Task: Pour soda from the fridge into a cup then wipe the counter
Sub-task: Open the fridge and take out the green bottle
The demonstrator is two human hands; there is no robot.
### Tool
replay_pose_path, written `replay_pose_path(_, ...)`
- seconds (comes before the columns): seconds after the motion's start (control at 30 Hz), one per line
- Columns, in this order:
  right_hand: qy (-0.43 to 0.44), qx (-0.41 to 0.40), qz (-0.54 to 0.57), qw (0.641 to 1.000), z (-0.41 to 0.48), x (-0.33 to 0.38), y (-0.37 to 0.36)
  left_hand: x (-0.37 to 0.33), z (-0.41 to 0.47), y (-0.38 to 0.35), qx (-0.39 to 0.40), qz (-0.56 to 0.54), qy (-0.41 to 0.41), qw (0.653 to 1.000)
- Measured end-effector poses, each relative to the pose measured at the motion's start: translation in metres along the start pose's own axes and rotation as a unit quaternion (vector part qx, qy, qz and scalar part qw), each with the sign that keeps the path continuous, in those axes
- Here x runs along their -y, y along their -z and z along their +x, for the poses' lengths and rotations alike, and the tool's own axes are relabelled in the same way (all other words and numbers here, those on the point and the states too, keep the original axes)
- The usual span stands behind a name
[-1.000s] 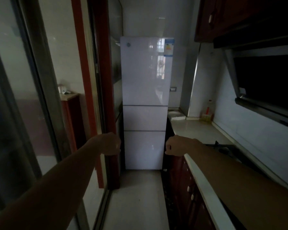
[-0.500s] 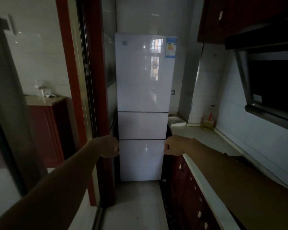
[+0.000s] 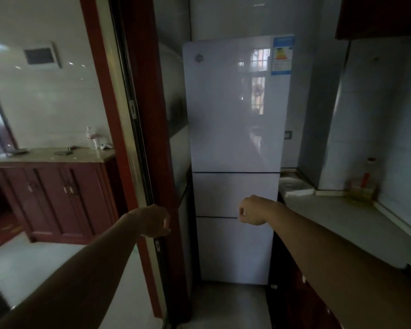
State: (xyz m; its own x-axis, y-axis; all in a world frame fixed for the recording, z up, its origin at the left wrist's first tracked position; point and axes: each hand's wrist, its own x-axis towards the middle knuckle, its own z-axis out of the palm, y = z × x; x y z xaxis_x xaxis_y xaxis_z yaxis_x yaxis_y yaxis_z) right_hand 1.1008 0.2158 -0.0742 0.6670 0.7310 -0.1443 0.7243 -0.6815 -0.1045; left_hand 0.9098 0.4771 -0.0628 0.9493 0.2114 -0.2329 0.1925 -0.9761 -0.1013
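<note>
The left hand (image 3: 152, 222) and right hand (image 3: 252, 211) reach forward, well apart, each curled into a fist with nothing in it. Just beyond them stands the white fridge (image 3: 235, 115), its doors closed. The desk (image 3: 342, 217) runs along to the right of the right hand.

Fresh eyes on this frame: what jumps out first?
The tall white fridge stands dead centre at the end of the narrow kitchen, all three doors closed, with an energy label at its top right corner. Next come both bare arms reaching forward: the left hand is curled and empty in front of the red door frame, and the right hand is curled and empty before the fridge's lower seam. A pale counter runs along the right.
</note>
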Motion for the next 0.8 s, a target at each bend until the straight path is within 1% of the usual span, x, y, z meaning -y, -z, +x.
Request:
replay_pose_path(0.07, 0.008, 0.001, -0.007, 1.000, 0.029, -0.020, 0.011, 0.002, 0.031, 0.018, -0.008, 0.013, 0.014, 1.000)
replay_pose_path(0.17, 0.017, -0.003, -0.005, 1.000, 0.067, -0.056, 0.024, -0.011, 0.077, 0.035, -0.024, -0.006, 0.023, 0.999)
replay_pose_path(0.33, 0.010, 0.025, -0.004, 1.000, 0.111, -0.112, 0.019, -0.040, 0.140, 0.042, 0.026, 0.023, 0.011, 0.999)
replay_pose_path(0.53, -0.003, 0.019, 0.020, 1.000, 0.155, -0.160, 0.016, -0.042, 0.212, 0.063, 0.018, 0.042, 0.017, 0.999)
replay_pose_path(0.63, -0.015, 0.028, 0.019, 0.999, 0.179, -0.177, 0.012, -0.036, 0.256, 0.061, 0.020, 0.033, 0.003, 0.999)
replay_pose_path(0.73, -0.021, 0.034, 0.007, 0.999, 0.207, -0.193, 0.011, -0.031, 0.297, 0.054, 0.041, 0.039, -0.021, 0.998)
replay_pose_path(0.8, -0.022, 0.033, 0.001, 0.999, 0.227, -0.201, 0.020, -0.029, 0.321, 0.059, 0.033, 0.037, -0.033, 0.998)
